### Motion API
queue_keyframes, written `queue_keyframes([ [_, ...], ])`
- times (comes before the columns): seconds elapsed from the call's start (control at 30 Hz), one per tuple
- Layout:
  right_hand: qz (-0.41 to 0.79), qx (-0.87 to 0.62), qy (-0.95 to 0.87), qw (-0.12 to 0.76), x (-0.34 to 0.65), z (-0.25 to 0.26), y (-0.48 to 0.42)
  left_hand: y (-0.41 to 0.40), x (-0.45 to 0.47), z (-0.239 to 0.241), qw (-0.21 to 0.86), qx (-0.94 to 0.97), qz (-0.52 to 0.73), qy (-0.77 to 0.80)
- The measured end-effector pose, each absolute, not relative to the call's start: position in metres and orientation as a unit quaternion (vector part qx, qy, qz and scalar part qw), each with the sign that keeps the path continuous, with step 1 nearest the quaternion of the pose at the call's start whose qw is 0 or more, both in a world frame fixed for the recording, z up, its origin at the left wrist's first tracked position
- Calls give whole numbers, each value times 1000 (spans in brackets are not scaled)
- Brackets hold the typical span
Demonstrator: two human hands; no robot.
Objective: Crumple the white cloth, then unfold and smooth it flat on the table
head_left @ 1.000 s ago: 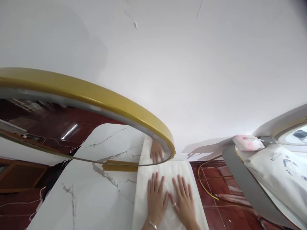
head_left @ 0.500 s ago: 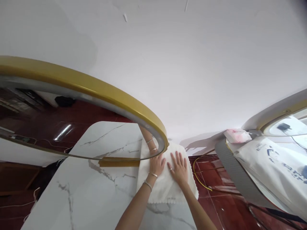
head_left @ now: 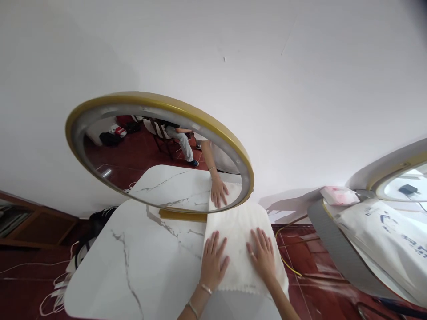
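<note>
A folded white cloth (head_left: 238, 222) lies on the right part of a white marble table (head_left: 143, 262). My left hand (head_left: 212, 261) rests flat on the cloth's left side, fingers spread. Flat on the cloth's right side lies my right hand (head_left: 263, 254), a ring on one finger. Both hands hold nothing. A round mirror with a gold frame (head_left: 156, 103) stands at the table's far edge and reflects one of my hands and the cloth.
The mirror leans on a white wall (head_left: 300, 89). A second mirror (head_left: 396, 178), a pink packet (head_left: 337, 195) and a white printed bag (head_left: 390, 235) are at the right. Yellow cable (head_left: 289, 266) lies on the red tile floor. White cords (head_left: 56, 293) trail at the left.
My hands have drawn back toward me across the cloth, staying flat. The view has pulled away, so the whole mirror now shows.
</note>
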State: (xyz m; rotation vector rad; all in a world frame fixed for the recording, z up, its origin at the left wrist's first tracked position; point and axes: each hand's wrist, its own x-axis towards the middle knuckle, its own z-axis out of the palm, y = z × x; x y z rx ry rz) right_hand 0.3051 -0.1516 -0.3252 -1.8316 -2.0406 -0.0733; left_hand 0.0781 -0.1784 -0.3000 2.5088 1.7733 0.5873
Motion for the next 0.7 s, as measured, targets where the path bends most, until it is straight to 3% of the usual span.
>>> queue_keyframes([
  [0.23, -84, -642, -741, 178, 305, -359, -263, -260, 52, -335, -83, 834, 192, 511],
  [0.5, -53, -649, -744, 153, 317, -341, -161, -179, 81, -307, -3, 803, 195, 563],
  [0.7, -64, -658, -718, 220, 321, -350, -137, -148, 87, -315, -13, 805, 246, 539],
])
